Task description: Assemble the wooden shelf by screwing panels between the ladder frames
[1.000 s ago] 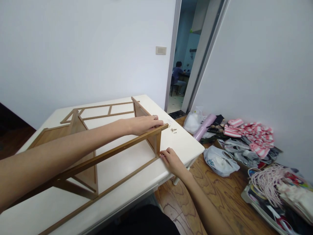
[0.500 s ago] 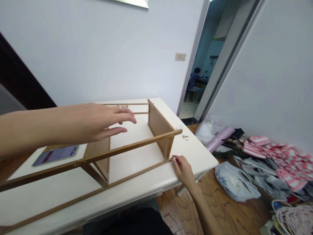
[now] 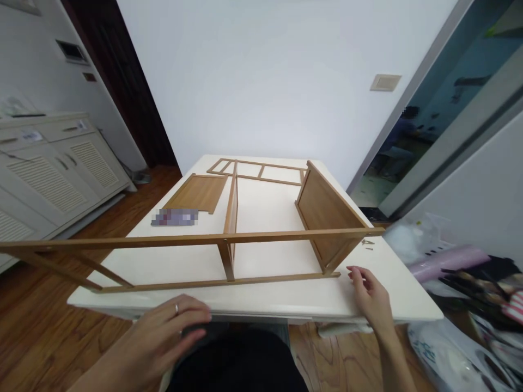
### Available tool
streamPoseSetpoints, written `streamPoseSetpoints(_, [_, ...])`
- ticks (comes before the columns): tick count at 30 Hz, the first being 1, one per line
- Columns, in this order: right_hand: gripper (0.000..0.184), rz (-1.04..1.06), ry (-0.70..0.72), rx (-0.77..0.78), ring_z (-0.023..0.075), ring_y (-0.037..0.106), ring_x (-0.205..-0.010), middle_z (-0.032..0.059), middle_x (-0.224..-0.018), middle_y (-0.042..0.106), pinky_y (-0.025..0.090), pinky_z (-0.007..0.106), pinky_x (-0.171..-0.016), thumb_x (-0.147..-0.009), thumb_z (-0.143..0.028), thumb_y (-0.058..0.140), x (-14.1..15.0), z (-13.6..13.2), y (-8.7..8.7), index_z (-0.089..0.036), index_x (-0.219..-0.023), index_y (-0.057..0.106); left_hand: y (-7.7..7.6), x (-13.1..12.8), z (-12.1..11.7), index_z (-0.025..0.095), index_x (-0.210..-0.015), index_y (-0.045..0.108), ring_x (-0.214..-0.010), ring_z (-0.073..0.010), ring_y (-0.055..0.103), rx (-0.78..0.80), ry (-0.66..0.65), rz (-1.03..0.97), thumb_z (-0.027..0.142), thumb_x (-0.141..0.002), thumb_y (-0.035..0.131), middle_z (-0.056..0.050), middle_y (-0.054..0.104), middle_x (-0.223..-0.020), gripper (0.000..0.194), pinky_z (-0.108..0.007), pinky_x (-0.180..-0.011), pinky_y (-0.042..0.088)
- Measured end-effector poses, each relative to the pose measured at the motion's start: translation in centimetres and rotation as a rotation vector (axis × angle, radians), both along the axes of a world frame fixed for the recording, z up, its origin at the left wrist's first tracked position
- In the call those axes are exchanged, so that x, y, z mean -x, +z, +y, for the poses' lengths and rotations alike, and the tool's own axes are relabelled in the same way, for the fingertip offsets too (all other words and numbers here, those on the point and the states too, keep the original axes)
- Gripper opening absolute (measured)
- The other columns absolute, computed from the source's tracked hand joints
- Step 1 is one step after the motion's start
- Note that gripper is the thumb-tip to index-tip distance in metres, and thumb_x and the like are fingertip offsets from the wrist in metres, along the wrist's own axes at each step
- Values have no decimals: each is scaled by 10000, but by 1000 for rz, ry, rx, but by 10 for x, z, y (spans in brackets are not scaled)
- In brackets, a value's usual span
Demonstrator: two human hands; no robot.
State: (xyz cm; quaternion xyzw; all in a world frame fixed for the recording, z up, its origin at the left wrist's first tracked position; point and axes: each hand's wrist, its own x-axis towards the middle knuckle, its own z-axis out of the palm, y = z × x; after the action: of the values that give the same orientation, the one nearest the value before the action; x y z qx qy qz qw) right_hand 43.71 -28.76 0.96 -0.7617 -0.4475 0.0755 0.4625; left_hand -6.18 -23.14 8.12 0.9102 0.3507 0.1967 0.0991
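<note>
Standing on the tabletop, the wooden frame is looking light, stiff, best gripped by its long rails. The left hand is hanging open nearby; the right hand is curling narrowly, any contents indeterminable.

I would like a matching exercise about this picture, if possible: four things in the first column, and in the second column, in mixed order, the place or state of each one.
1. Light switch
2. Small screws
3. Ladder-like wooden frame
4. Left hand

A. Lying flat at the far side of the table
B. Wearing a ring
C. Fixed to the wall
D. Loose, at the right side of the table

Right pairs: 1-C, 2-D, 3-A, 4-B
</note>
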Motion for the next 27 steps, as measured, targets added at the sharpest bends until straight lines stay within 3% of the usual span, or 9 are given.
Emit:
streamPoseSetpoints(2, [559, -5, -29, 11, 256, 714, -784, 125, -884, 744, 571, 377, -724, -916, -706, 471, -4, -4, 9, -196, -949, 698, -21, -9, 31, 338, -1182, 690, -1061, -194, 727, 18, 29, -114, 432, -1026, 519, -14, 750, -1153, 250, -287, -963, 609])
streamPoseSetpoints(5, [538, -32, -85, 16, 237, 690, -811, 105, -874, 724, 558, 371, -762, -938, -688, 445, -8, -16, 21, -202, -940, 678, -51, -27, 68, 265, -1152, 645, -1060, -243, 720, -3, 114, -230, 520, -996, 557, -59, 728, -1119, 312, -367, -944, 615])
streamPoseSetpoints(10, [479, -56, -163, 37, 174, 634, -771, 27, -818, 652, 511, 348, -757, -988, -628, 467, -4, -37, 27, -188, -882, 622, -82, -46, 88, 240, -1091, 601, -937, -261, 715, 41, 126, -135, 621, -967, 550, -58, 704, -1025, 404, -393, -828, 603])
streamPoseSetpoints(16, [369, -59, -114, 94, 172, 567, -663, -1, -701, 574, 460, 320, -663, -999, -493, 411, 12, -33, 24, -201, -915, 621, -81, -52, 90, 229, -917, 631, -845, -246, 678, -65, 52, -7, 579, -1007, 503, -61, 695, -914, 383, -387, -807, 557])
streamPoseSetpoints(21, [387, -118, -66, 166, 161, 554, -638, -2, -725, 595, 464, 327, -674, -1033, -479, 409, 15, -9, 23, -182, -1017, 657, -79, -52, 88, 225, -949, 667, -910, -258, 679, -118, 15, 26, 489, -1034, 503, -79, 716, -971, 322, -396, -824, 547])
streamPoseSetpoints(27, [353, -206, 88, 337, 132, 615, -697, -9, -822, 653, 543, 325, -734, -1031, -496, 563, 20, 9, 20, -164, -1076, 673, -80, -52, 87, 228, -959, 673, -931, -257, 675, -125, -2, 39, 447, -1045, 500, -76, 728, -982, 292, -409, -836, 541])
